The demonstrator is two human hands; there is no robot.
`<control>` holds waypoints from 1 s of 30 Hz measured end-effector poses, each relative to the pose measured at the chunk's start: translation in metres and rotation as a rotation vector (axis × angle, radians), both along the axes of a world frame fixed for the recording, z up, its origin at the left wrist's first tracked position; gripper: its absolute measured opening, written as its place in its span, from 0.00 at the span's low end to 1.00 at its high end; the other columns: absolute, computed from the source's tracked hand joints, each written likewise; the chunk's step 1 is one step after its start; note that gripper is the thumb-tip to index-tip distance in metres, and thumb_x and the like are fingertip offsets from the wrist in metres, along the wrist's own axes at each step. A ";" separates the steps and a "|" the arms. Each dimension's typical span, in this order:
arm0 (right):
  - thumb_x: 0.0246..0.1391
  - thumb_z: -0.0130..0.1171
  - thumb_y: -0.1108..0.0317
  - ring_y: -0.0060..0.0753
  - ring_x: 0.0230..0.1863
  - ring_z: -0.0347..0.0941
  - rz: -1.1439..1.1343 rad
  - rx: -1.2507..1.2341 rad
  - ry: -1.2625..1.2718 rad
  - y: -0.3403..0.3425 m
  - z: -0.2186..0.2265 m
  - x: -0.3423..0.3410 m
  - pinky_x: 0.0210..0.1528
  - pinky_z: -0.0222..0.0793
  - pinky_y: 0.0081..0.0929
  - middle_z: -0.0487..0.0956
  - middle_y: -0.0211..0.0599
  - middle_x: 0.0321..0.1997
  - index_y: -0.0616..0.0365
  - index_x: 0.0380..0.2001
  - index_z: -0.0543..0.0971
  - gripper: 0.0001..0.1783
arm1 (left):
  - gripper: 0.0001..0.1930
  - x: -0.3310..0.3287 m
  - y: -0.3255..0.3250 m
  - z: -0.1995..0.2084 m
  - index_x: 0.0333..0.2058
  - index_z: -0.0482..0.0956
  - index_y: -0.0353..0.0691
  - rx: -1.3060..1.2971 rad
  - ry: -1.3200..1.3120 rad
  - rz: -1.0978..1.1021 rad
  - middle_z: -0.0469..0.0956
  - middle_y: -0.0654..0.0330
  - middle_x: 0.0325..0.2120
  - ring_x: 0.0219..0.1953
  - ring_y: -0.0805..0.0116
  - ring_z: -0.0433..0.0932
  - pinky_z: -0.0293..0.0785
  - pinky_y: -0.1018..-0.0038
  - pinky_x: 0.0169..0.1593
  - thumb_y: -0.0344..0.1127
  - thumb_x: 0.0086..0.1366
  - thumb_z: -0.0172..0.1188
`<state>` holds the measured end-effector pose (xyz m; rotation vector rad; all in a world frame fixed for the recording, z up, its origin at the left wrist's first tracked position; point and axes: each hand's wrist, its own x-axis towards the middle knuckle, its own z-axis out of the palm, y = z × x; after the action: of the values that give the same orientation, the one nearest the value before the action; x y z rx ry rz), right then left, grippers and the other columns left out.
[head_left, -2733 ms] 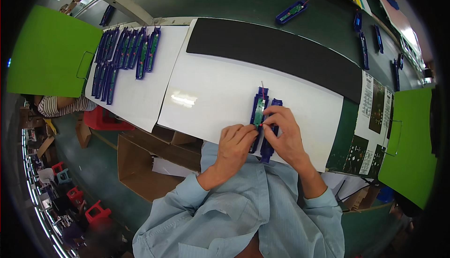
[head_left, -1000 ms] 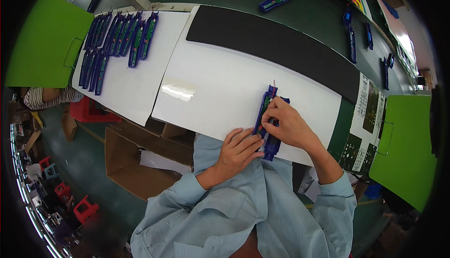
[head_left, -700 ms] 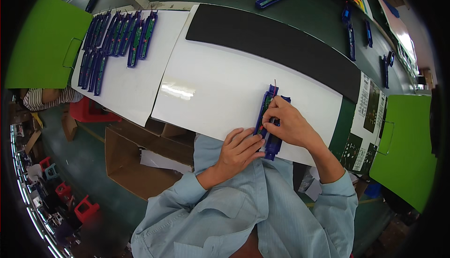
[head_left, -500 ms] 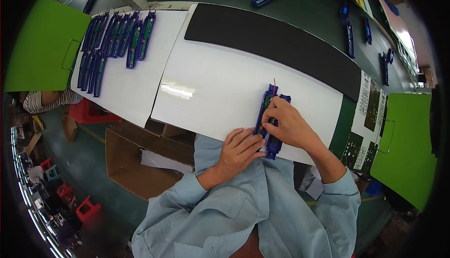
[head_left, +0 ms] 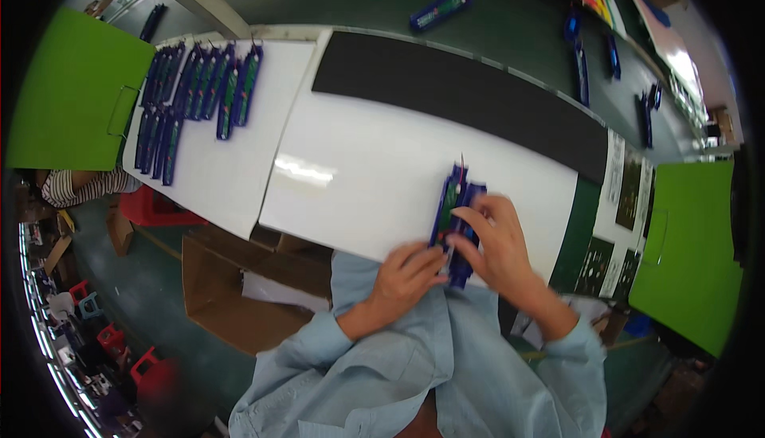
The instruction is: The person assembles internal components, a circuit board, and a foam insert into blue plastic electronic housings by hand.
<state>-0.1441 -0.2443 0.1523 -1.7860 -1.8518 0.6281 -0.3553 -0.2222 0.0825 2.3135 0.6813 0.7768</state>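
Note:
At the near edge of the white work surface lies a long blue plastic housing (head_left: 449,201) with a green circuit board in it and a thin wire sticking up from its far end. A second blue housing piece (head_left: 460,272) lies alongside it on the right. My left hand (head_left: 408,277) is closed on the near end of the board-filled housing, fingers bent over its left side. My right hand (head_left: 502,245) is over the pair, slightly blurred, its thumb and index finger apart with nothing visible between them.
Rows of similar blue housings with boards (head_left: 209,84) lie on the white surface to the left. A black mat (head_left: 454,91) runs along the far side. More blue units (head_left: 441,9) lie on the green bench beyond. Green panels (head_left: 76,95) flank both sides; a cardboard box (head_left: 215,295) stands below left.
My right thumb and fingers have spread from a pinch over the board and drawn back slightly. My left hand keeps its place on the housing. The whole view has shifted a little.

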 end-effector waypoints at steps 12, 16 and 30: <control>0.54 0.71 0.55 0.46 0.42 0.77 -0.213 0.012 0.132 0.101 -0.004 0.127 0.45 0.74 0.38 0.77 0.50 0.46 0.61 0.59 0.76 0.34 | 0.12 0.118 0.161 0.077 0.30 0.75 0.37 0.296 -0.002 -0.226 0.77 0.56 0.36 0.44 0.54 0.77 0.77 0.64 0.45 0.34 0.56 0.72; 0.53 0.69 0.48 0.49 0.39 0.82 -0.370 -0.059 0.307 0.225 -0.043 0.222 0.45 0.76 0.39 0.84 0.52 0.35 0.63 0.55 0.79 0.34 | 0.11 0.220 0.270 0.051 0.36 0.78 0.37 0.345 0.077 -0.214 0.77 0.55 0.40 0.45 0.54 0.77 0.76 0.67 0.46 0.33 0.59 0.70; 0.50 0.70 0.51 0.56 0.53 0.77 -0.914 0.061 -0.627 0.277 -0.055 0.381 0.54 0.71 0.51 0.81 0.53 0.49 0.55 0.54 0.80 0.31 | 0.24 0.191 0.393 -0.003 0.56 0.74 0.39 0.213 0.339 0.111 0.76 0.48 0.44 0.45 0.44 0.79 0.76 0.54 0.48 0.37 0.63 0.67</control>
<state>0.2365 0.0325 0.0978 -2.6570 -1.0833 -0.3631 -0.1647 0.1709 0.0794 2.6534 0.9195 0.5280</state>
